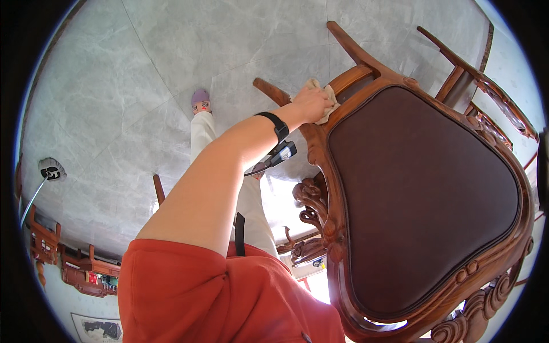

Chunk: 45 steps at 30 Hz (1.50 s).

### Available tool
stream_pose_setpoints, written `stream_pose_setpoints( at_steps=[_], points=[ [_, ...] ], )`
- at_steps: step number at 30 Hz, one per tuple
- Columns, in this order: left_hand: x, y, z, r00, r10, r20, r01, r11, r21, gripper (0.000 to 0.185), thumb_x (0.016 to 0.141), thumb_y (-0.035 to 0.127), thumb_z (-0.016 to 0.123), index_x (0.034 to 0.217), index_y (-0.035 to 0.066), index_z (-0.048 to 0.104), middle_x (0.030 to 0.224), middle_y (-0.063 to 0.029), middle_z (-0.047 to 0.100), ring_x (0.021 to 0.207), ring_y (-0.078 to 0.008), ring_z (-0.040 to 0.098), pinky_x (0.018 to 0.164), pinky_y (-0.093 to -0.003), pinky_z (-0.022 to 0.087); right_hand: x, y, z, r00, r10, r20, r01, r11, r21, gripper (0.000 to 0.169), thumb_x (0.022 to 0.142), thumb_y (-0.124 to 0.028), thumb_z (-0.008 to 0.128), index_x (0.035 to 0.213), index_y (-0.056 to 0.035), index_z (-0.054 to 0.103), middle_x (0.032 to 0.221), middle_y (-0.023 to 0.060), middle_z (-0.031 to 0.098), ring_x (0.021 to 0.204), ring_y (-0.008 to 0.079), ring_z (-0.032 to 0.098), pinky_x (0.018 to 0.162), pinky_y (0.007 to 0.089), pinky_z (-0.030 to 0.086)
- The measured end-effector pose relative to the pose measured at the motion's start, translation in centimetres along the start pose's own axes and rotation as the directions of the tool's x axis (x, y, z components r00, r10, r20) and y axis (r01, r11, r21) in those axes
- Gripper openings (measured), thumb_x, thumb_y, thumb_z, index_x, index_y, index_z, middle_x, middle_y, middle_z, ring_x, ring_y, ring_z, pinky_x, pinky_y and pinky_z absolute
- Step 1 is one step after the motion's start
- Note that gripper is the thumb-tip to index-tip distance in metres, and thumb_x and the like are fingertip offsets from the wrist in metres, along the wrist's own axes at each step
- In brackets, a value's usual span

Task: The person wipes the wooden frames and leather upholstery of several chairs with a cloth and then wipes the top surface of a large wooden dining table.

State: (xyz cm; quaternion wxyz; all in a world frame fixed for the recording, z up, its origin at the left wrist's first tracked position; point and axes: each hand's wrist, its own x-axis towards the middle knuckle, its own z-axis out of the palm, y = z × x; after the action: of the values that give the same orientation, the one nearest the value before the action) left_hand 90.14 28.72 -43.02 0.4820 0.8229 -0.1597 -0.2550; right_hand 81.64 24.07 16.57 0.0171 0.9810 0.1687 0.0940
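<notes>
My right hand (311, 104) is closed on a beige cloth (329, 100). It presses the cloth against the lower back frame of a carved wooden chair (319, 143), beside a rear leg. The chair's back has a dark brown padded leather panel (424, 197) that faces me and fills much of the view's right side. A black band is round the right wrist. My left hand is out of view.
Grey tiled floor (107, 85) spreads ahead. A second carved wooden chair (463, 64) stands at the right. A mop head (52, 169) rests on the floor at the far left. Wooden furniture (85, 274) lines the lower-left wall.
</notes>
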Motion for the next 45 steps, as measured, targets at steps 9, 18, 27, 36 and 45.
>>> stream_pose_setpoints(
  at_steps=[9,18,27,36,45],
  points=[
    [1.2,0.1,0.1,0.999,-0.004,-0.054,0.003,1.000,-0.015,0.048,0.085,0.020,0.060,0.132,0.030,0.058,0.118,0.0050,0.057,0.117,-0.0178,0.049,0.090,-0.0413,0.038,0.9,0.4,0.5,0.999,-0.033,0.015,0.033,0.999,0.004,0.039,0.094,-0.021,0.040,0.110,0.0104,0.056,0.151,0.0342,0.018,0.141,0.0448,0.026,0.111,0.0580,0.031],
    [-10.0,-3.0,1.0,0.983,-0.148,0.112,0.134,0.983,0.123,0.027,0.076,0.016,0.064,0.101,0.024,0.072,0.106,0.0011,0.063,0.105,-0.0245,0.055,0.082,-0.0429,0.046,-0.3,0.7,0.0,0.996,-0.079,-0.032,0.081,0.996,0.037,0.039,0.094,-0.021,0.039,0.110,0.0109,0.056,0.151,0.0344,0.018,0.141,0.0445,0.025,0.111,0.0570,0.030],
    [-18.5,2.2,-1.7,0.987,-0.162,0.027,0.133,0.698,-0.703,0.023,0.070,0.004,0.059,0.093,0.003,0.062,0.075,-0.0109,0.064,0.058,-0.0247,0.060,0.050,-0.0357,0.048,-2.4,-1.3,-1.3,0.986,-0.149,0.074,0.157,0.981,-0.117,0.030,0.095,-0.014,0.037,0.117,0.0005,0.053,0.150,0.0223,0.031,0.140,0.0456,0.029,0.112,0.0534,0.031],
    [-18.0,14.7,-11.8,0.958,-0.114,0.264,0.286,0.472,-0.834,0.036,0.082,0.009,0.057,0.117,0.003,0.055,0.087,-0.0040,0.061,0.065,-0.0115,0.058,0.059,-0.0258,0.048,0.8,0.7,2.8,0.994,-0.017,-0.109,0.047,0.959,0.280,0.031,0.074,0.002,0.058,0.101,-0.0026,0.072,0.124,0.0206,0.060,0.136,0.0501,0.035,0.113,0.0546,0.027],
    [-18.7,19.8,-12.4,0.958,-0.127,0.258,0.275,0.665,-0.694,0.028,0.083,0.008,0.060,0.110,0.003,0.061,0.090,-0.0013,0.064,0.073,-0.0080,0.058,0.062,-0.0247,0.049,2.2,2.8,8.1,0.859,0.027,-0.512,0.232,0.869,0.436,0.027,0.068,0.000,0.065,0.094,-0.0076,0.070,0.114,0.0090,0.064,0.129,0.0507,0.043,0.099,0.0478,0.046]
  ],
)
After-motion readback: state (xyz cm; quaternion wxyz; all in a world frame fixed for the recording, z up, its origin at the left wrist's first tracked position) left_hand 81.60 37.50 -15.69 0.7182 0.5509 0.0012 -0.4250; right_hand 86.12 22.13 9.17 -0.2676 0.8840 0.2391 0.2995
